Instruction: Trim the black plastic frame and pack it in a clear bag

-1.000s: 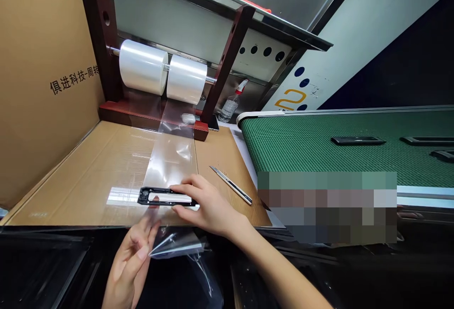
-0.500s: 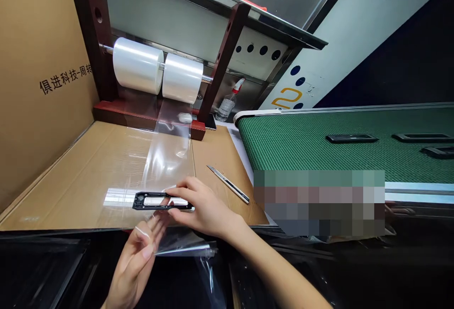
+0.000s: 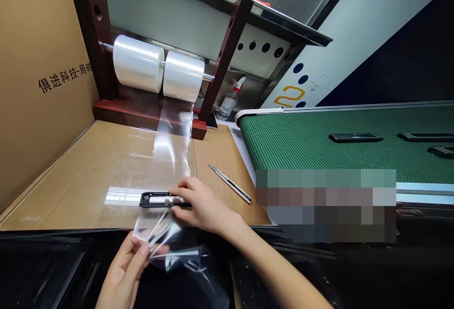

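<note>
A flat black frame part (image 3: 156,200) lies on the cardboard-covered bench (image 3: 88,167), over a strip of clear film (image 3: 170,153) that runs down from the right-hand roll (image 3: 183,76). My right hand (image 3: 198,205) rests on the right end of the part with fingers pressed down on it. My left hand (image 3: 124,271) is below the bench edge and pinches the loose end of the film (image 3: 166,243), which hangs crumpled over the dark front.
A second film roll (image 3: 138,63) sits on the same rod in a dark red wooden stand (image 3: 149,117). A slim metal knife (image 3: 230,184) lies right of the part. A green conveyor belt (image 3: 319,153) carries black parts (image 3: 355,137). A spray bottle (image 3: 229,103) stands behind; a cardboard wall (image 3: 39,87) is at left.
My left hand has dropped lower and pulled the film end toward me, so more film hangs crumpled over the bench edge. My right hand has stayed on the part.
</note>
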Demonstrator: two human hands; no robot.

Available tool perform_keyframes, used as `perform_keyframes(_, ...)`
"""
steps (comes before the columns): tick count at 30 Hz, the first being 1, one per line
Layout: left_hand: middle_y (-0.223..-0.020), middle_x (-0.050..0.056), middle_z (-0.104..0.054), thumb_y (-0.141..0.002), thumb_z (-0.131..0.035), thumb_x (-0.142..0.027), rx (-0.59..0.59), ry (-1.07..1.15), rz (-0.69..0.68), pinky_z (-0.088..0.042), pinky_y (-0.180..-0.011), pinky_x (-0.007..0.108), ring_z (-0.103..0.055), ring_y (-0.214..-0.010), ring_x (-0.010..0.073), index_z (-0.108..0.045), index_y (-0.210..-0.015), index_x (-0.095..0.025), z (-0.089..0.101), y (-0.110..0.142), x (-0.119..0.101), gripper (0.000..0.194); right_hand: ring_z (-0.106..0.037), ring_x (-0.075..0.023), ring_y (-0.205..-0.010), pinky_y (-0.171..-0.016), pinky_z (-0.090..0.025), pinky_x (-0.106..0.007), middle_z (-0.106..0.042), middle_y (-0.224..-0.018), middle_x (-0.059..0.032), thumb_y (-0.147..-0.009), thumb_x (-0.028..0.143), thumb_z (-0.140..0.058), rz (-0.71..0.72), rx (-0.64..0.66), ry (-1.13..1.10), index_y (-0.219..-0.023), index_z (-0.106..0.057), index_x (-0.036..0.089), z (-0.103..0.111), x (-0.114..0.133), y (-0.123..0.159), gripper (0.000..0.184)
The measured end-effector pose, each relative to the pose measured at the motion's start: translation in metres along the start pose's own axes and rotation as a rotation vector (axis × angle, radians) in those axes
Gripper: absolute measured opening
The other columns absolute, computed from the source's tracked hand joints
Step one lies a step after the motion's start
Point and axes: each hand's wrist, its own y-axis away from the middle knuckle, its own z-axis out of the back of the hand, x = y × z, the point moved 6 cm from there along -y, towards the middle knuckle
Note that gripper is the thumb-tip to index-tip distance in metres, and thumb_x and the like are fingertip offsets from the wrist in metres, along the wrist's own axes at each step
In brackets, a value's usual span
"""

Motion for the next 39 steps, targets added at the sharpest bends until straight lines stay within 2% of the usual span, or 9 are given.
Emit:
perform_keyframes(3,-0.065,0.001,-0.068,-0.069,-0.075,-0.048,0.026,-0.033,0.077,-0.055,-0.063,0.028,-0.064,-0.06,0.0175,-0.059,-0.072,-0.021,-0.002,0.0,0.006,0.032,-0.056,-0.0204,-0.095,-0.086,-0.051,-0.033,-0.059,-0.1,-0.0087,-0.083,0.016,-0.063,-0.028,0.042,0.025,-0.114,-0.064,0.014,-0.007,-0.005,-0.002,0.031)
perform_keyframes(9,-0.059,-0.002,-0.062,-0.065,-0.077,-0.051,-0.033,-0.029,0.09,-0.051,-0.06,0.025,-0.058,-0.056,0.0141,-0.057,-0.067,-0.02,-0.009,0.001,0.006,0.037,-0.057,-0.0208,-0.101,-0.092,-0.049,-0.035,-0.059,-0.107,-0.0087,-0.083,0.026,-0.07,-0.073,0.074,-0.047,-0.121,-0.061,0.016,-0.011,-0.021,0.0,0.04)
perform_keyframes(11,-0.057,-0.002,-0.061,-0.066,-0.076,-0.05,-0.076,-0.034,0.061,-0.049,-0.057,0.023,-0.056,-0.054,0.0129,-0.057,-0.064,-0.02,-0.011,0.003,0.002,0.036,-0.056,-0.022,-0.105,-0.096,-0.047,-0.038,-0.059,-0.111,-0.0103,-0.085,0.032,-0.068,-0.125,-0.023,-0.061,-0.124,-0.058,0.016,0.002,-0.036,0.007,0.043)
perform_keyframes(15,-0.056,-0.002,-0.06,-0.067,-0.076,-0.048,-0.121,-0.034,0.059,-0.048,-0.053,0.023,-0.056,-0.052,0.0137,-0.055,-0.063,-0.02,-0.013,0.005,0.001,0.035,-0.053,-0.0285,-0.112,-0.098,-0.043,-0.05,-0.057,-0.116,-0.0145,-0.091,0.031,-0.056,-0.425,-0.306,0.163,-0.121,-0.058,0.016,0.038,-0.091,0.043,0.034)
perform_keyframes(21,-0.055,-0.003,-0.059,-0.071,-0.071,-0.051,-0.134,0.01,0.041,-0.047,-0.052,0.021,-0.055,-0.051,0.0122,-0.057,-0.066,-0.021,-0.01,0.001,0.007,0.033,-0.059,-0.0259,-0.088,-0.08,-0.051,-0.044,-0.061,-0.09,-0.0096,-0.088,0.025,-0.051,-0.546,-0.325,0.241,-0.092,-0.059,0.017,0.043,-0.132,0.079,0.012)
perform_keyframes(24,-0.053,-0.002,-0.058,-0.074,-0.067,-0.052,-0.152,0.035,0.038,-0.048,-0.05,0.022,-0.055,-0.049,0.013,-0.059,-0.067,-0.021,-0.009,0.0,0.009,0.033,-0.063,-0.0235,-0.083,-0.075,-0.053,-0.038,-0.065,-0.089,-0.0075,-0.091,0.024,-0.047,-0.523,-0.313,0.201,-0.098,-0.057,0.018,0.045,-0.118,0.074,0.013)
perform_keyframes(27,-0.053,-0.002,-0.059,-0.073,-0.068,-0.053,-0.163,0.025,0.051,-0.049,-0.05,0.022,-0.056,-0.048,0.0129,-0.059,-0.066,-0.02,-0.004,-0.004,0.012,0.035,-0.065,-0.0202,-0.091,-0.08,-0.053,-0.033,-0.067,-0.101,-0.0071,-0.096,0.024,-0.044,-0.348,-0.27,0.115,-0.117,-0.056,0.02,0.045,-0.079,0.058,0.025)
perform_keyframes(32,-0.058,-0.002,-0.062,-0.071,-0.07,-0.056,-0.106,0.012,0.087,-0.052,-0.052,0.026,-0.059,-0.051,0.0151,-0.06,-0.068,-0.02,0.005,-0.01,0.02,0.037,-0.062,-0.0166,-0.07,-0.059,-0.049,-0.025,-0.065,-0.087,-0.0051,-0.099,0.027,-0.042,-0.019,0.005,0.261,-0.123,-0.06,0.023,0.019,-0.008,0.03,0.03)
perform_keyframes(39,-0.058,-0.002,-0.062,-0.072,-0.069,-0.055,-0.106,0.019,0.102,-0.052,-0.053,0.026,-0.06,-0.051,0.0148,-0.06,-0.069,-0.02,0.005,-0.009,0.022,0.035,-0.057,-0.0132,-0.065,-0.052,-0.04,-0.022,-0.062,-0.08,-0.0013,-0.099,0.031,-0.045,0.068,0.102,0.358,-0.117,-0.063,0.026,-0.011,0.006,0.009,0.026)
